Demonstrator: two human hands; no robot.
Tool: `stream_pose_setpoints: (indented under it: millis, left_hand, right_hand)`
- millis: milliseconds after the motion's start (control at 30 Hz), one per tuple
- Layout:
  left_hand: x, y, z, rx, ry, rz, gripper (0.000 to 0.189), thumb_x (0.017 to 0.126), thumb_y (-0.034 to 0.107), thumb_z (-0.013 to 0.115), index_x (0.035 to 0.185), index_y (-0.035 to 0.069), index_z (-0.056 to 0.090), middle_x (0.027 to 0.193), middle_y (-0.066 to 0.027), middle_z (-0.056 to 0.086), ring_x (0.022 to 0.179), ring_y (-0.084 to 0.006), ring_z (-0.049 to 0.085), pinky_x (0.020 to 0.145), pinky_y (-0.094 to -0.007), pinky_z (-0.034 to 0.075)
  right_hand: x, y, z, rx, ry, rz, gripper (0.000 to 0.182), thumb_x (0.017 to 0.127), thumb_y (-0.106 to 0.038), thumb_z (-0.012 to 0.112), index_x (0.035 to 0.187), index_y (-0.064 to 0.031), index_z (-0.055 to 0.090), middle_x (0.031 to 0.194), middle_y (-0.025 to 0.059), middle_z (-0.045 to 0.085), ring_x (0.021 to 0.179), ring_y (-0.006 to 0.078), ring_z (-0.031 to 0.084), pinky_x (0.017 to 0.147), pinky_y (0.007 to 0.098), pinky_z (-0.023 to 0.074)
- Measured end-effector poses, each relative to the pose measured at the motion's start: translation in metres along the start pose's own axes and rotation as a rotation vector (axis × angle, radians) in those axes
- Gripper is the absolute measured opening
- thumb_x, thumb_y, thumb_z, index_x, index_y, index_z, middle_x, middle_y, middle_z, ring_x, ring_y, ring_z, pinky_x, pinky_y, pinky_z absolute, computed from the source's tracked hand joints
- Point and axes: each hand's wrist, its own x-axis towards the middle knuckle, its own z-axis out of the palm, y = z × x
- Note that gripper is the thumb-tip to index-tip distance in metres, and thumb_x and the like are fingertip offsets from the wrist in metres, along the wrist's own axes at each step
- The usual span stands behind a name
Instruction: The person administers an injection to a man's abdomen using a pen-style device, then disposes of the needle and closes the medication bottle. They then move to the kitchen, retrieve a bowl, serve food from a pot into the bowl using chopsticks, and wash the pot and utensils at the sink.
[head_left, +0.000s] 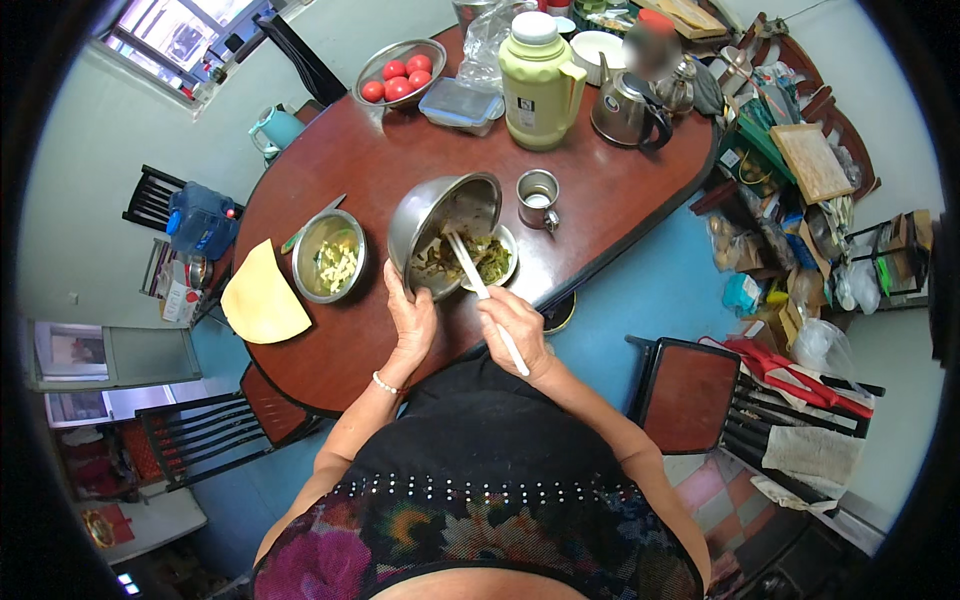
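Observation:
My left hand (411, 311) grips the underside of a large stainless steel bowl (418, 217), which is tilted on its side with its mouth facing right. Cooked greens (439, 259) lie along its lower inner wall. In my right hand (516, 328) is a pair of pale chopsticks (472, 264), their tips at the bowl's mouth. A white dish (511, 247) holding more greens (493, 261) sits on the table against the bowl's rim, partly hidden. Left of the tilted bowl stands a smaller metal bowl (363, 259) with pale chunks and greens in liquid.
On the wooden table (330, 165) are a knife (315, 222), a flat yellow sheet (262, 300), a metal mug (538, 199), a colander (367, 64) of tomatoes, a lidded plastic container (461, 103), a green thermos (534, 86) and a steel kettle (621, 112). A chair (690, 394) stands at right.

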Motion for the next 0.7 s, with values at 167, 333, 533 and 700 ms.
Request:
stream_pose_setpoints:
  millis: [167,333,533,700]
  left_hand:
    - [-0.003,0.009,0.001,-0.021,-0.034,0.000,0.065,0.074,-0.011,0.039,0.135,-0.003,0.019,0.128,-0.0206,0.044,0.117,-0.0258,0.045,0.097,-0.0307,0.034]
    - [-0.002,0.004,-0.003,0.005,-0.008,0.048,0.065,0.074,-0.011,0.038,0.135,-0.002,0.018,0.126,-0.0200,0.046,0.116,-0.0260,0.046,0.096,-0.0307,0.035]
    - [0.001,0.017,-0.004,0.015,-0.036,0.019,0.063,0.074,-0.011,0.039,0.134,-0.001,0.021,0.123,-0.0186,0.049,0.114,-0.0239,0.047,0.096,-0.0304,0.035]
    - [0.001,0.012,-0.007,-0.037,-0.016,0.024,0.064,0.074,-0.012,0.039,0.134,-0.001,0.021,0.125,-0.0177,0.047,0.115,-0.0231,0.046,0.096,-0.0303,0.035]
  right_hand:
    - [-0.007,0.023,0.015,-0.007,-0.097,0.030,0.018,0.075,-0.007,0.059,0.093,-0.0013,0.059,0.097,0.0177,0.058,0.081,0.0338,0.059,0.072,0.0386,0.0484]
    - [-0.017,0.014,-0.005,-0.079,-0.111,0.020,0.018,0.073,-0.006,0.059,0.091,-0.0009,0.059,0.096,0.0183,0.058,0.082,0.0333,0.059,0.073,0.0391,0.0478]
    - [-0.011,0.000,0.007,-0.012,-0.299,-0.205,0.025,0.070,-0.007,0.063,0.095,-0.0026,0.058,0.099,0.0166,0.056,0.087,0.0317,0.058,0.074,0.0383,0.0473]
    - [-0.025,0.023,-0.003,-0.187,-0.254,-0.201,0.027,0.070,-0.007,0.062,0.096,-0.0021,0.057,0.100,0.0177,0.057,0.087,0.0316,0.058,0.074,0.0376,0.0473]
